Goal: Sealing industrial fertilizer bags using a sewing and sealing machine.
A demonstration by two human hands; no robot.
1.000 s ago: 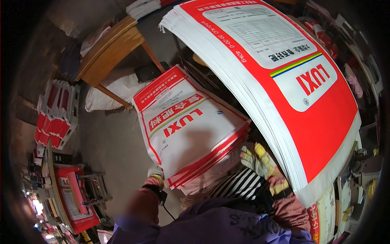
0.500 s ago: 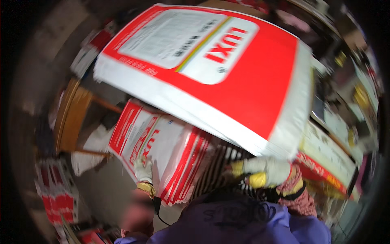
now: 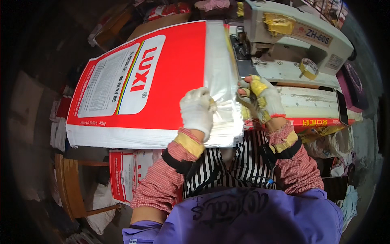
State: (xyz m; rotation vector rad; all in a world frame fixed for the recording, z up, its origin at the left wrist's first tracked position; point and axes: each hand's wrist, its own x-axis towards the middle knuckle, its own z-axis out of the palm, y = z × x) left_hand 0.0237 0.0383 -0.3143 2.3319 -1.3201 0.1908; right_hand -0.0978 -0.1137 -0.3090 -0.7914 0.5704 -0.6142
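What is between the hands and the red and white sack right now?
Nothing visible. The left hand rests on the sack's clear liner edge, and the right hand pinches that same edge beside the sewing machine. Both gloved hands touch it directly.

1. Across the upper right of the frame we see a cream industrial sewing machine [image 3: 292,36], with a roll of tape [image 3: 308,67] sitting on its bed.
2. Under it, right of centre, we get the pale, worn edge of the work table [image 3: 313,99].
3. Lower left, we spot a wooden chair [image 3: 71,183] standing on a dim grey floor [image 3: 36,162].
4. Upper left, we make out another wooden piece of furniture [image 3: 115,28] in shadow.
5. Far right, we see dark clutter and crumpled cloth [image 3: 345,203]; the light falls brightest on the machine.
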